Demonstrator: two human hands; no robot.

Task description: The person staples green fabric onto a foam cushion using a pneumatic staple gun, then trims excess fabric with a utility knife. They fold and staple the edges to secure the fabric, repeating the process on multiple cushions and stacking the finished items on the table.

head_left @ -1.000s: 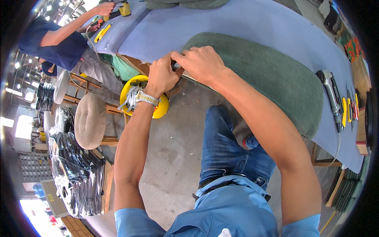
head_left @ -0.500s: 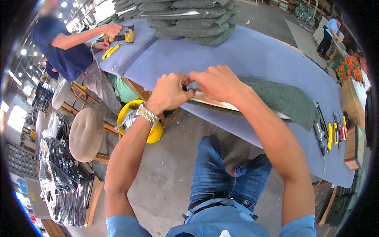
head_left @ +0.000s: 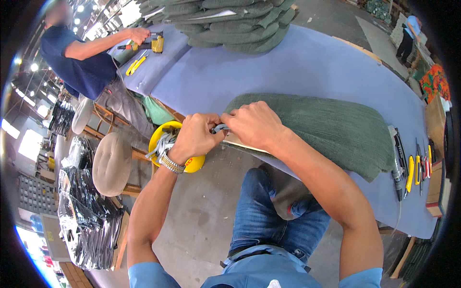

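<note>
A dark green upholstered cushion [head_left: 317, 127] lies on the blue-covered table, its pale underside showing along the near edge. At its near left corner, my left hand [head_left: 196, 135] and my right hand [head_left: 257, 126] meet. Both sets of fingers are closed on a small grey strip [head_left: 221, 127], most of which the fingers hide. My right hand also rests against the cushion's edge. Just beyond my left wrist, a yellow bowl-like container [head_left: 195, 164] holds several loose grey strips [head_left: 165, 144].
Green cushions [head_left: 230, 29] are stacked at the far edge of the table [head_left: 326, 67]. To the right lie a power tool [head_left: 396, 175], a yellow cutter [head_left: 409, 174] and other hand tools. On the left, a co-worker holds a yellow drill [head_left: 157, 44]; a padded stool [head_left: 112, 164] stands nearer.
My hands have moved slightly left and nearer with the grey strip. The cushion has tipped flatter onto the table, so more of its green top shows and less pale underside.
</note>
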